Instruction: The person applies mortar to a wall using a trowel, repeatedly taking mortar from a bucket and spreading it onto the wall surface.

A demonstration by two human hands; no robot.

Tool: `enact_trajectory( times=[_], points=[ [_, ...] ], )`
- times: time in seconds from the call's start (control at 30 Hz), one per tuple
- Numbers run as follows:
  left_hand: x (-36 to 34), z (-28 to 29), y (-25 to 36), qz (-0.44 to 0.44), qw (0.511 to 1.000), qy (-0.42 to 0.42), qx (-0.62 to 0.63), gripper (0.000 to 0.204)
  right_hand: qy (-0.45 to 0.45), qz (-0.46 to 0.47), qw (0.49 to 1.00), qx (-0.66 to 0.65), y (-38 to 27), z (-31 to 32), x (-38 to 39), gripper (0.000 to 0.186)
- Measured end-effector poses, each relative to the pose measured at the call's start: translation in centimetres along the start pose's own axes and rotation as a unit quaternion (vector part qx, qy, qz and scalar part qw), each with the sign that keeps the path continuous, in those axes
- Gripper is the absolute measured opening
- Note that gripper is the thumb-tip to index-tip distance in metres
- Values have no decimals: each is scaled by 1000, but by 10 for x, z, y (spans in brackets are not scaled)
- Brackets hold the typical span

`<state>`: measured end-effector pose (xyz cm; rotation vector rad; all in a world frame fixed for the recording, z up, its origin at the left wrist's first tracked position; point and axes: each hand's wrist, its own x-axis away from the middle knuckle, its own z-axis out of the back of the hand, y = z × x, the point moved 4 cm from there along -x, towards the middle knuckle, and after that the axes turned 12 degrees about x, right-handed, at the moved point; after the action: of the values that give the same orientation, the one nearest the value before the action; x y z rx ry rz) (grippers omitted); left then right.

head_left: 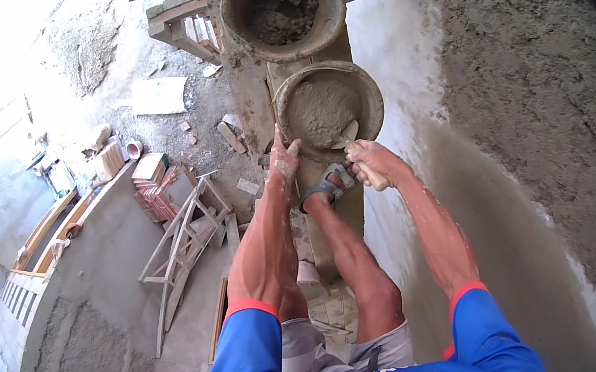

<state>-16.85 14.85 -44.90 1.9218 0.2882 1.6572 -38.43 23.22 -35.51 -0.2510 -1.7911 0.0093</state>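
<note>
Your right hand point(364, 162) is closed round the handle of a trowel point(350, 133), its blade at the near right edge of the mortar point(320, 110) inside the nearer bucket point(373, 101). Your left hand point(283, 159) is at that bucket's near left side; whether it grips, I cannot tell. The bucket stands on planks point(251, 105).

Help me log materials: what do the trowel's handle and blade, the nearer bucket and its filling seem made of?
Trowel handle: probably smooth wood, from its pale tan colour.
Blade: likely dull metal; it looks thin, flat and pale grey.
Nearer bucket: perhaps rubber or plastic; its smeared grey-brown surface leaves this open.
Filling: seemingly damp mortar, matte, grey and lumpy.
</note>
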Motion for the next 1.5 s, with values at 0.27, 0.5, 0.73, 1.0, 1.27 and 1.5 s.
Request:
enact_trajectory(
  times=[0.27,0.5,0.73,1.0,1.27,1.5],
  points=[
    [24,-7,-12,65,997,1,42,66,271,100,788,543,-45,-3,34,28],
    [73,26,-48,-62,979,163,-106,72,268,173,712,625,-50,-39,-6,20],
    [128,-2,-33,85,993,77,-5,74,255,204,622,712,-30,-14,7,12],
    [100,18,46,34,990,134,22,56,330,171,551,747,-42,-10,-17,33],
    [150,56,22,85,988,127,25,58,178,170,631,735,-93,-26,47,14],
    [150,30,11,138,986,81,40,58,292,94,682,664,-60,50,-30,21]
  ],
)
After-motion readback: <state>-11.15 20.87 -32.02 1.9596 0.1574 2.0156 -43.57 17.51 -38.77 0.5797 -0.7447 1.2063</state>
